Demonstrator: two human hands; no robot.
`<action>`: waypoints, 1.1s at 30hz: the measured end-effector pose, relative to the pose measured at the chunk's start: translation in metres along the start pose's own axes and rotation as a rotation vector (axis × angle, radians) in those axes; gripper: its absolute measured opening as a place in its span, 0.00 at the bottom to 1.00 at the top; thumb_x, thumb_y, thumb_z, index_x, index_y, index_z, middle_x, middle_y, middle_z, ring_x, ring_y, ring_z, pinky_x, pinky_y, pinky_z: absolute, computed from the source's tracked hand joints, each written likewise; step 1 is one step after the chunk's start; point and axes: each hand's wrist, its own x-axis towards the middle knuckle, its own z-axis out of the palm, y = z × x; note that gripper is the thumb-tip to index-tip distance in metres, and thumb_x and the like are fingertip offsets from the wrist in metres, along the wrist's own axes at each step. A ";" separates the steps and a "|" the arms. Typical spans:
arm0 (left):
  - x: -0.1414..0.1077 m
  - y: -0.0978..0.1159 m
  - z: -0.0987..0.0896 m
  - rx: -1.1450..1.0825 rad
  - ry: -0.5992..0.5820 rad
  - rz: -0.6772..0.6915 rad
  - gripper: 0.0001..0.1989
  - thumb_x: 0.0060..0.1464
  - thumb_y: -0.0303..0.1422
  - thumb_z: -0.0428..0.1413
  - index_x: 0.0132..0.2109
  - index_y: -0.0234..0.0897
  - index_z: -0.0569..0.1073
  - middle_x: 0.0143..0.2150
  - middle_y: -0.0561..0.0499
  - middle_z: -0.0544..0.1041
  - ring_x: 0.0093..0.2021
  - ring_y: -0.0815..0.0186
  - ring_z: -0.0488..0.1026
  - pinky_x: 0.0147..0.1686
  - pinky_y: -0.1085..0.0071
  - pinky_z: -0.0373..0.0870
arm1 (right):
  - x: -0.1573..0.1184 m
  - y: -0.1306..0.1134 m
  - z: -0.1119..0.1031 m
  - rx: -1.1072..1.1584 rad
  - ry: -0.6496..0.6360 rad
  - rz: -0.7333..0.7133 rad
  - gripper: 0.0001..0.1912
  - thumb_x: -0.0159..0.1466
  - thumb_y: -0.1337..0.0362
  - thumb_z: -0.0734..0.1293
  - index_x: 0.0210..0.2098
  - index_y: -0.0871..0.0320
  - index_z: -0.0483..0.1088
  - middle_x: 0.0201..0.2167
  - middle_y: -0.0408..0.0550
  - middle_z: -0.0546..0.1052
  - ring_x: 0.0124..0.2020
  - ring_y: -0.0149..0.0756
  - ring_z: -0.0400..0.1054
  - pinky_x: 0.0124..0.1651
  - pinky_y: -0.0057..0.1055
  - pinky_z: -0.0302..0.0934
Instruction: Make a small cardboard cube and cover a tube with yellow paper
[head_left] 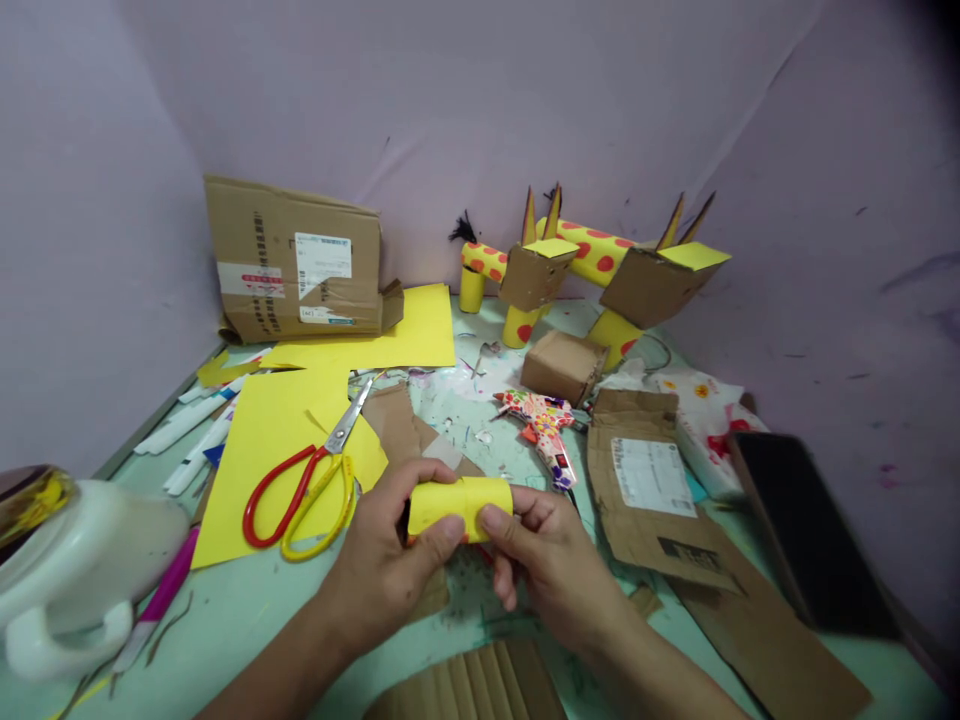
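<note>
— What are the hands doing?

— Both grip a short roll wrapped in yellow paper (460,503), held level just above the pale green table (247,610). The left hand (382,570) wraps its end, thumb pressed on the front and fingers curled behind. The right hand (551,560) pinches the other end, thumb on the front face.

— What lies closest?

— Just left of the left hand, scissors with one red and one yellow handle (311,480) rest on a flat yellow paper sheet (262,440). Near the right hand sits a glue gun with a colourful spotted pattern (547,425), and beside it a flattened brown cardboard piece with a white label (652,490).

— Further out?

— A white plastic jug with a handle (75,580) at the near left, white marker pens (187,430) behind it, a dark phone (810,530) at the right. At the back, a torn cardboard box (300,260) leans on the wall, near two yellow animal figures with red spots and cardboard heads (592,265).
</note>
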 end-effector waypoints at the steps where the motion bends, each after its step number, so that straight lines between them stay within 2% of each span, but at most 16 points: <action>1: -0.001 0.000 0.001 0.030 0.008 0.025 0.11 0.53 0.39 0.55 0.42 0.39 0.70 0.36 0.51 0.76 0.33 0.64 0.73 0.32 0.71 0.70 | -0.001 0.002 0.001 -0.016 0.029 -0.026 0.18 0.53 0.53 0.72 0.30 0.65 0.74 0.08 0.36 0.67 0.07 0.19 0.52 0.11 0.16 0.48; 3: -0.003 0.001 0.002 0.043 0.020 0.021 0.13 0.52 0.39 0.55 0.44 0.39 0.70 0.39 0.50 0.76 0.35 0.63 0.73 0.34 0.69 0.70 | -0.003 0.004 0.003 -0.054 0.087 -0.084 0.17 0.54 0.53 0.71 0.28 0.64 0.74 0.08 0.36 0.65 0.06 0.18 0.51 0.11 0.16 0.45; 5: -0.003 0.002 0.003 -0.016 0.028 -0.063 0.16 0.53 0.42 0.54 0.46 0.39 0.68 0.39 0.49 0.76 0.34 0.63 0.74 0.30 0.70 0.71 | -0.004 0.003 0.005 -0.099 0.095 -0.108 0.17 0.53 0.54 0.71 0.26 0.64 0.74 0.11 0.38 0.68 0.07 0.19 0.54 0.11 0.17 0.47; 8: 0.000 0.002 0.001 -0.038 0.020 -0.132 0.15 0.55 0.43 0.52 0.44 0.38 0.69 0.35 0.50 0.76 0.31 0.63 0.74 0.27 0.70 0.70 | -0.002 0.000 0.005 -0.107 -0.008 -0.054 0.18 0.51 0.53 0.72 0.29 0.64 0.74 0.15 0.40 0.71 0.09 0.22 0.58 0.13 0.19 0.52; 11: 0.001 0.001 -0.001 0.103 -0.003 0.010 0.10 0.56 0.39 0.52 0.40 0.39 0.70 0.35 0.51 0.75 0.34 0.63 0.73 0.35 0.68 0.70 | 0.000 0.000 0.002 -0.046 -0.086 0.037 0.21 0.51 0.50 0.72 0.29 0.64 0.73 0.11 0.36 0.67 0.07 0.20 0.54 0.10 0.18 0.48; 15: 0.000 0.002 -0.001 0.194 -0.046 0.187 0.08 0.57 0.35 0.52 0.43 0.38 0.67 0.40 0.48 0.75 0.40 0.62 0.73 0.40 0.67 0.68 | 0.000 0.005 0.000 -0.030 -0.051 0.046 0.22 0.53 0.48 0.70 0.24 0.63 0.70 0.07 0.32 0.60 0.06 0.17 0.44 0.09 0.17 0.36; 19: -0.003 0.005 0.003 0.212 0.001 0.124 0.13 0.54 0.37 0.54 0.45 0.39 0.66 0.41 0.48 0.75 0.39 0.62 0.73 0.38 0.67 0.70 | -0.001 0.014 0.000 -0.068 0.047 -0.057 0.20 0.55 0.48 0.70 0.29 0.62 0.72 0.10 0.34 0.63 0.07 0.18 0.46 0.09 0.20 0.37; 22: -0.002 0.005 0.002 0.199 0.048 0.102 0.10 0.55 0.36 0.54 0.43 0.39 0.68 0.38 0.49 0.75 0.36 0.63 0.73 0.35 0.69 0.70 | -0.001 0.012 0.000 -0.078 0.017 -0.036 0.20 0.55 0.49 0.70 0.30 0.62 0.73 0.10 0.34 0.63 0.07 0.19 0.48 0.10 0.20 0.37; 25: 0.000 0.002 -0.002 0.195 0.002 0.256 0.07 0.56 0.31 0.53 0.43 0.38 0.68 0.38 0.49 0.75 0.38 0.64 0.74 0.38 0.70 0.70 | 0.000 0.001 -0.002 -0.004 -0.081 0.069 0.23 0.51 0.46 0.71 0.26 0.63 0.71 0.07 0.32 0.60 0.06 0.18 0.43 0.10 0.20 0.34; 28: 0.001 -0.001 -0.005 0.204 -0.043 0.444 0.11 0.54 0.27 0.53 0.46 0.37 0.66 0.43 0.45 0.74 0.46 0.62 0.72 0.45 0.67 0.69 | 0.001 -0.006 -0.003 0.085 -0.096 0.146 0.23 0.50 0.47 0.72 0.24 0.62 0.69 0.05 0.31 0.58 0.06 0.17 0.40 0.10 0.21 0.30; 29: 0.001 -0.002 -0.005 0.215 -0.052 0.468 0.12 0.54 0.26 0.53 0.47 0.37 0.66 0.44 0.44 0.74 0.47 0.61 0.72 0.46 0.67 0.69 | 0.000 -0.006 -0.003 0.092 -0.086 0.145 0.22 0.50 0.47 0.72 0.24 0.62 0.69 0.05 0.30 0.58 0.06 0.17 0.39 0.11 0.22 0.30; 31: 0.001 -0.003 -0.004 0.247 -0.049 0.397 0.15 0.53 0.28 0.54 0.48 0.37 0.65 0.45 0.44 0.74 0.47 0.60 0.72 0.46 0.66 0.69 | 0.000 -0.002 -0.003 0.075 -0.050 0.084 0.21 0.51 0.49 0.72 0.25 0.63 0.70 0.05 0.30 0.58 0.07 0.17 0.38 0.12 0.22 0.29; 33: 0.002 -0.001 -0.002 0.255 -0.033 0.201 0.18 0.51 0.32 0.57 0.49 0.37 0.65 0.45 0.45 0.75 0.44 0.60 0.74 0.43 0.66 0.71 | 0.000 0.003 -0.003 0.026 0.011 -0.014 0.20 0.53 0.49 0.71 0.26 0.64 0.72 0.05 0.30 0.57 0.08 0.17 0.39 0.14 0.22 0.31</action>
